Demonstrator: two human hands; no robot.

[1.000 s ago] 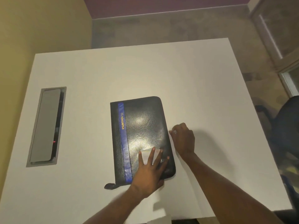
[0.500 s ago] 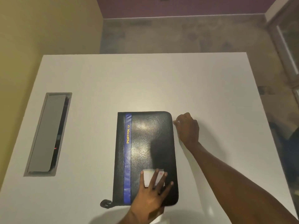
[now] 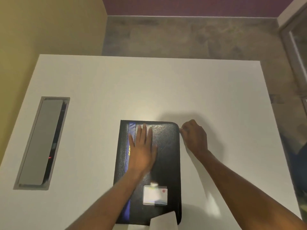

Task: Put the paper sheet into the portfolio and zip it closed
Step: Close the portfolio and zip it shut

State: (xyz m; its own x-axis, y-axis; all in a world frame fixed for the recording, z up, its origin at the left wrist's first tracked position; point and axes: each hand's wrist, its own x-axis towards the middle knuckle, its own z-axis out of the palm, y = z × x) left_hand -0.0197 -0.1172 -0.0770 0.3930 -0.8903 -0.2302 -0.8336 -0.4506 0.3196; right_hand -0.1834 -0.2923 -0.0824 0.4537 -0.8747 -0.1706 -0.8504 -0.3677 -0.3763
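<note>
A black portfolio [image 3: 167, 156] with a blue stripe lies closed on the white table [image 3: 166, 90], near its front edge. My left hand [image 3: 142, 146] rests flat on the cover's upper half, fingers spread, holding nothing. My right hand [image 3: 193, 136] is pinched at the portfolio's top right corner, where a small metal zip pull [image 3: 181, 128] shows at its fingertips. A white ID badge [image 3: 155, 195] lies over the cover's lower part. The paper sheet is not visible.
A grey cable hatch [image 3: 41, 141] is set into the table on the left. A pale strap or paper piece [image 3: 163, 221] overlaps the portfolio's front edge. Grey floor lies beyond the far edge, a yellow wall at the left.
My right hand has travelled up the portfolio's right edge to its top corner. My left hand has shifted from the lower cover to the upper half, uncovering the badge.
</note>
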